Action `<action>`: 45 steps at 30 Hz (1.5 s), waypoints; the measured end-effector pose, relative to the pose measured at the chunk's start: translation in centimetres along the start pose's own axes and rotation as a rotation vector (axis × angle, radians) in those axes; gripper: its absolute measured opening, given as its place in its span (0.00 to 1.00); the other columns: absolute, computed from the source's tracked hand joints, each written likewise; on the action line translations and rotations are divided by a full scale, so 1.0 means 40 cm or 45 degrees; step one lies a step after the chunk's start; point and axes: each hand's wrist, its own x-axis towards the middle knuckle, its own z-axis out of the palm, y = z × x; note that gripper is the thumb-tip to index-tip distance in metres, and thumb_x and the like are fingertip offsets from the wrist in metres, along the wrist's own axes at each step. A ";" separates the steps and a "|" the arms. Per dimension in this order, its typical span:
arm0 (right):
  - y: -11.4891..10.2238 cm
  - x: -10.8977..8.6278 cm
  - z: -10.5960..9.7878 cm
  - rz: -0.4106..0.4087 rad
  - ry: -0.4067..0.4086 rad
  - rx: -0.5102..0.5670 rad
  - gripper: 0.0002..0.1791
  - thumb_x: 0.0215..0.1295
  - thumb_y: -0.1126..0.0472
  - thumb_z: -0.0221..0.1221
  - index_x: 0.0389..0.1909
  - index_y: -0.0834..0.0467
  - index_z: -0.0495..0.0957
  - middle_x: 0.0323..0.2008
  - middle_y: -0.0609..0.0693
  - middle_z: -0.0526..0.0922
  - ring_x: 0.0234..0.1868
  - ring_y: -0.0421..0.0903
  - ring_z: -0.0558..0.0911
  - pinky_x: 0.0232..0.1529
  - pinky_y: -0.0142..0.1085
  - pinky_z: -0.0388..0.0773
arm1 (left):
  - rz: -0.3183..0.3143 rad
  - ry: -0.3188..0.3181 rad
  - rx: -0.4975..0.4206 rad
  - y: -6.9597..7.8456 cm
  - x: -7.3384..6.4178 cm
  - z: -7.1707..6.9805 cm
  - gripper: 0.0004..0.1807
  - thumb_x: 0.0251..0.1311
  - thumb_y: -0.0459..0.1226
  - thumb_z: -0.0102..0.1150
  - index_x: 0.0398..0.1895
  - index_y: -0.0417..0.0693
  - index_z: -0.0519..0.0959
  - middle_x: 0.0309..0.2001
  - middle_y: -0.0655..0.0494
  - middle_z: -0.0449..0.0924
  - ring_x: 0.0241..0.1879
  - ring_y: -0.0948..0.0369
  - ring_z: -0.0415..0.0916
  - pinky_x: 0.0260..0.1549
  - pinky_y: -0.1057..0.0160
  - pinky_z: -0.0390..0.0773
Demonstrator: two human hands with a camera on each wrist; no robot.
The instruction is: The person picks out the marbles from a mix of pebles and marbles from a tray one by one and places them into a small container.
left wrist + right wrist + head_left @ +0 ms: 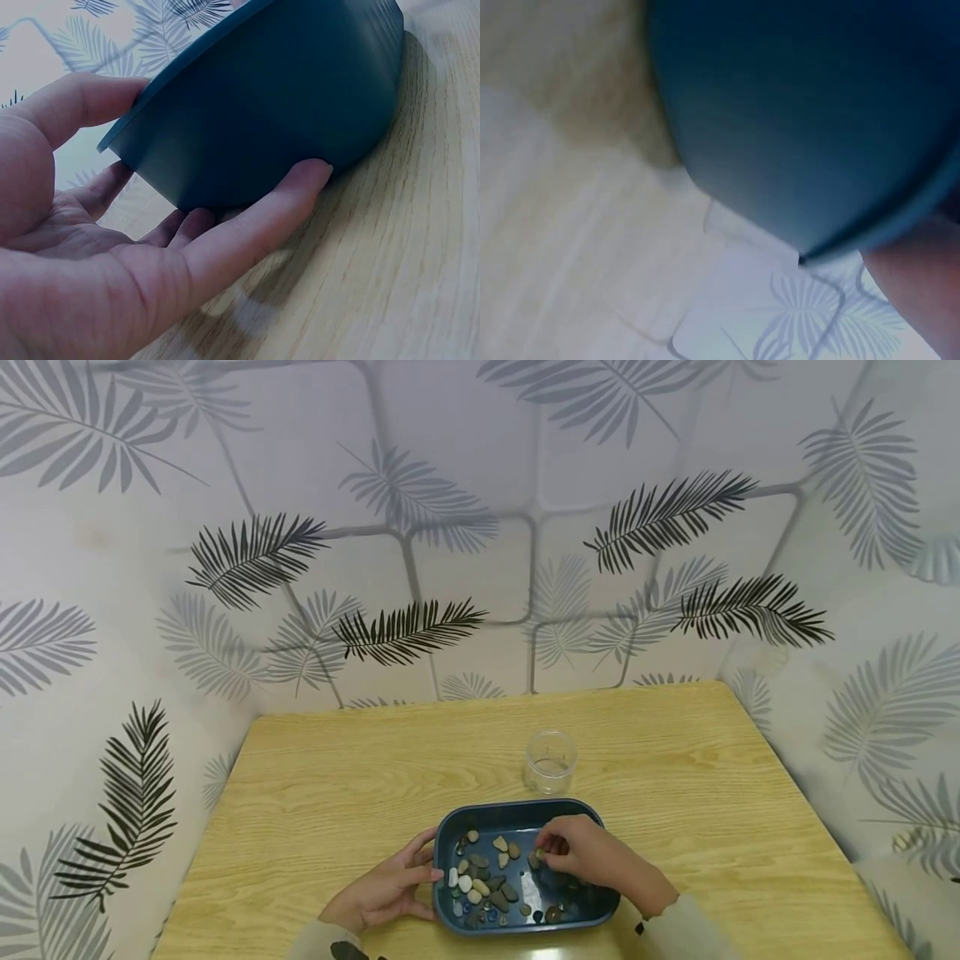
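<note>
A dark blue oval-cornered tray [517,928] stands on the table with pebbles and small glassy stones in it. My left hand [397,883] grips the tray's left end; in the left wrist view, fingers [112,97] touch the rim and another digit lies along the lower wall. Over the tray's right half, my right hand [581,852] pinches a small greenish pebble [540,854] between thumb and fingers. Just below the fingertips is a grey pebble [534,862]. The right wrist view shows mostly the tray's outer wall [795,135], with the right fingers hidden.
A clear round container [551,764] stands right behind the tray. Grey and white pebbles [476,881] cluster in the tray's left half, with a few tan ones [501,843] near its middle. The wooden table [360,760] meets a leaf-patterned wall [465,568] at the back.
</note>
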 end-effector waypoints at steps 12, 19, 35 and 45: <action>0.008 0.030 -0.109 0.028 0.330 -0.128 0.06 0.54 0.62 0.61 0.34 0.54 0.78 0.28 0.39 0.77 0.28 0.34 0.75 0.30 0.30 0.75 | -0.001 0.001 0.016 0.001 0.000 0.001 0.36 0.61 0.30 0.44 0.68 0.61 0.43 0.67 0.43 0.35 0.56 0.41 0.58 0.37 0.35 0.66; 0.034 0.056 -0.143 0.138 0.500 -0.148 0.07 0.54 0.62 0.60 0.36 0.56 0.79 0.30 0.42 0.78 0.29 0.36 0.76 0.33 0.33 0.76 | 0.000 0.009 0.037 0.001 0.002 0.000 0.35 0.62 0.31 0.44 0.68 0.61 0.44 0.67 0.43 0.35 0.56 0.41 0.59 0.37 0.35 0.66; 0.070 0.093 -0.134 0.257 0.627 -0.244 0.09 0.55 0.61 0.60 0.36 0.59 0.79 0.30 0.46 0.79 0.30 0.40 0.76 0.32 0.35 0.76 | -0.002 0.003 0.042 0.002 0.002 -0.003 0.34 0.63 0.31 0.42 0.68 0.62 0.44 0.68 0.45 0.34 0.59 0.42 0.54 0.37 0.35 0.66; 0.075 0.100 -0.129 0.270 0.631 -0.241 0.10 0.55 0.60 0.60 0.37 0.59 0.79 0.30 0.46 0.79 0.30 0.40 0.76 0.32 0.36 0.76 | -0.006 0.005 0.033 0.001 0.003 -0.005 0.34 0.63 0.31 0.43 0.68 0.63 0.44 0.68 0.45 0.35 0.59 0.42 0.54 0.38 0.35 0.66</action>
